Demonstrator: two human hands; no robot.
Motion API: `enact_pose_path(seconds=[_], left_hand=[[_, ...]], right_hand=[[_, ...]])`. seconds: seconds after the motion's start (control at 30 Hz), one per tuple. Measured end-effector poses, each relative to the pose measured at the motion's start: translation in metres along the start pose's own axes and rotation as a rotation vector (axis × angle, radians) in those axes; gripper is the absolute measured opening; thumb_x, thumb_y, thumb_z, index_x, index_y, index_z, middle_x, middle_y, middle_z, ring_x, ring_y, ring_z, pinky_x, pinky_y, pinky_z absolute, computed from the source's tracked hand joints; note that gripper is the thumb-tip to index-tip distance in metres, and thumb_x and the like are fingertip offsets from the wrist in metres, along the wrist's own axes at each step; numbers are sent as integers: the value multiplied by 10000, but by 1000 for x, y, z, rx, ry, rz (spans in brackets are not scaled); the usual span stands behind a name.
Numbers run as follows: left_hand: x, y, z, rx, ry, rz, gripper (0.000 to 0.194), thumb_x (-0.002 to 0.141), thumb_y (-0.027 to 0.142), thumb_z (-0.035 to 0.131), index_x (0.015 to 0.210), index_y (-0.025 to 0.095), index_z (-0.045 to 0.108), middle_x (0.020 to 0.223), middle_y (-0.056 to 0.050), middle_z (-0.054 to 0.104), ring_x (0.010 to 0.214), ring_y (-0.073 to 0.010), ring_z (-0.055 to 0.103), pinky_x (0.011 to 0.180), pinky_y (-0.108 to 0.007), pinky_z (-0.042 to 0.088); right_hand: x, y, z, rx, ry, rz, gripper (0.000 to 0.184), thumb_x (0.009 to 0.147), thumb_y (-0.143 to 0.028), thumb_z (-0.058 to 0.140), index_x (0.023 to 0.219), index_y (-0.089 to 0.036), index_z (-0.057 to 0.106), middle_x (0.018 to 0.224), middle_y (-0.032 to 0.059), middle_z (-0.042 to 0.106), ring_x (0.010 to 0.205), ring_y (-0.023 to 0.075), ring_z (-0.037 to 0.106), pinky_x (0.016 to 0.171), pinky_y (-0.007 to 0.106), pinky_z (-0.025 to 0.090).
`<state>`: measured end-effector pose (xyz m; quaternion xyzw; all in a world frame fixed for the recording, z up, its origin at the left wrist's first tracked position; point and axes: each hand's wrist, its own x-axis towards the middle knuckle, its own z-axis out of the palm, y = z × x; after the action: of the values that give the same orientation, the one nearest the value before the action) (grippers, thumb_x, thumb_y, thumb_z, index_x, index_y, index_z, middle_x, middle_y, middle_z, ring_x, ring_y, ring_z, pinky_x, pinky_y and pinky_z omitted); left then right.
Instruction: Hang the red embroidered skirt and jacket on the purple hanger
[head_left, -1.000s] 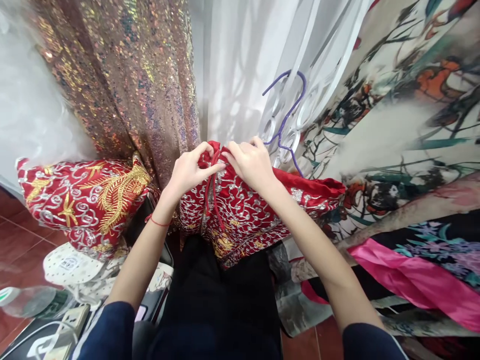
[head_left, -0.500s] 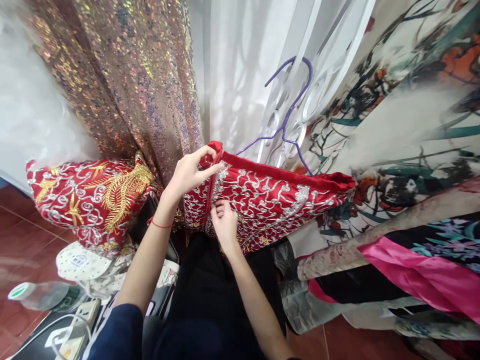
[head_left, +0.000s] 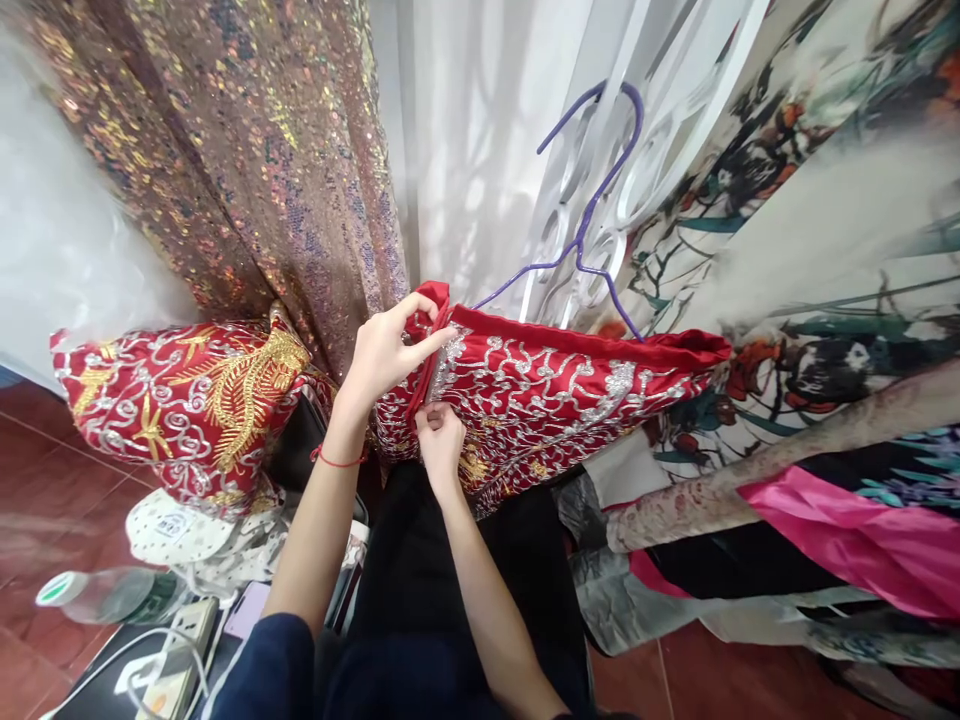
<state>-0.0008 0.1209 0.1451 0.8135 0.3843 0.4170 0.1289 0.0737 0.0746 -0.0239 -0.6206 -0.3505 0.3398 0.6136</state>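
A red garment (head_left: 555, 390) with silver and gold embroidery hangs from a purple hanger (head_left: 579, 240) in front of me. My left hand (head_left: 394, 345) pinches the red top band near the left end, thumb over the front. Lower down, my right hand (head_left: 441, 440) is closed on the edge of the vertical seam below that band. Whether a zip or hook lies under my right fingers, I cannot make out. The garment's lower part drapes over my lap. One more piece of red embroidered fabric (head_left: 180, 400) lies to the left.
A sequinned curtain (head_left: 300, 150) hangs behind on the left, and a white lattice frame (head_left: 645, 190) carries the hanger. Patterned cloth (head_left: 817, 350) fills the right. At lower left are a plastic bottle (head_left: 112, 596), a power strip (head_left: 176, 660), a phone (head_left: 246, 610) and a dotted cap (head_left: 176, 525).
My right hand has shifted slightly left and down onto the seam edge. My left hand keeps its hold on the top band. The view has moved a little, with the hanger now further right.
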Motion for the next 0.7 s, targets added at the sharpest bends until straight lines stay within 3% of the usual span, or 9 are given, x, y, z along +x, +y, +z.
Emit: enact_pose_path(seconds=[0.13,0.23,0.53,0.6,0.67,0.7], left_hand=[[0,-2,2,-1,13,10,261,841,468,692,895,225,615,754,50,604,580,-85,414,639,-251,347],[1,-3,3,9,16,17,262,848,473,686,897,225,616,739,53,600,578,-86,424,656,-252,358],[4,-8,8,50,44,59,242,872,457,661,908,227,593,718,64,580,534,-86,415,648,-260,384],[4,-10,11,53,69,104,209,887,426,638,922,227,587,818,26,635,659,-120,533,746,-276,442],[-2,-13,15,98,142,147,178,884,366,630,988,226,597,1082,-53,667,1011,-203,613,958,-351,446],[-9,-15,19,135,195,148,204,875,328,629,1050,227,599,1242,-90,626,1204,-252,557,1058,-409,400]], right_hand=[[5,2,-5,208,-143,96,128,670,-325,661,644,-214,603,600,3,679,552,194,666,656,319,535],[7,2,-8,303,-202,123,181,641,-370,687,651,-203,620,622,17,703,583,194,688,714,339,563],[-7,-9,-14,436,-172,124,236,613,-392,758,714,-199,666,792,34,760,851,205,713,876,337,540],[-10,-10,-15,440,-172,121,231,626,-390,759,736,-199,688,801,33,763,850,201,706,862,329,538],[-10,-11,-16,432,-169,123,236,634,-397,761,745,-198,700,778,29,756,803,189,693,826,318,539],[-10,-12,-17,429,-168,122,240,637,-401,759,748,-197,701,766,26,751,779,182,687,812,314,540]])
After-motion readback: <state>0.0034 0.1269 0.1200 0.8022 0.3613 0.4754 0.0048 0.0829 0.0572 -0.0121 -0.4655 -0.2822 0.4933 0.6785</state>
